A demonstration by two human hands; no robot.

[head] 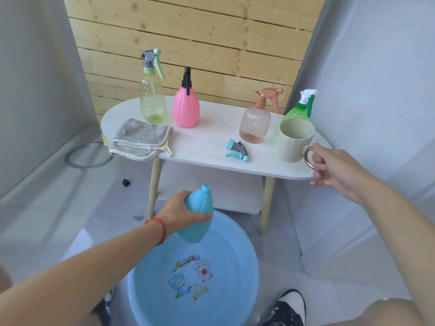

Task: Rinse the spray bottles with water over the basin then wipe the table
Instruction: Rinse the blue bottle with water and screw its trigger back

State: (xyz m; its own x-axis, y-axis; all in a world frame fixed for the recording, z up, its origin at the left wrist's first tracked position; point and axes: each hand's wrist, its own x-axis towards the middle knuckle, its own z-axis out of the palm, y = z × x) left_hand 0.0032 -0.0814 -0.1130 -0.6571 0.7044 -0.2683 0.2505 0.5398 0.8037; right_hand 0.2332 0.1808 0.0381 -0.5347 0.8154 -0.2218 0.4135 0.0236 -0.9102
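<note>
Blue basin (244,250) under left hand (179,214) gripping blue bottle (196,217); right hand (334,167) curled on mug handle (308,157)

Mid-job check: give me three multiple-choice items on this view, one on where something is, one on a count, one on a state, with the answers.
1. Where does the loose spray head lie?
A. In the basin
B. On the table between cloth and mug
C. On the floor

2. How many bottles stand on the table?
A. Two
B. Four
C. Six

3. What state is the blue bottle in?
A. Capped, on the table
B. Lying in the basin
C. Uncapped, gripped by the left hand

Answers:
1 B: it lies on the tabletop, right of the cloth and left of the mug.
2 B: yellow-green, pink, peach and green bottles stand there.
3 C: its neck is open and the left hand grips it above the basin; the right hand is at the mug's handle.
</note>
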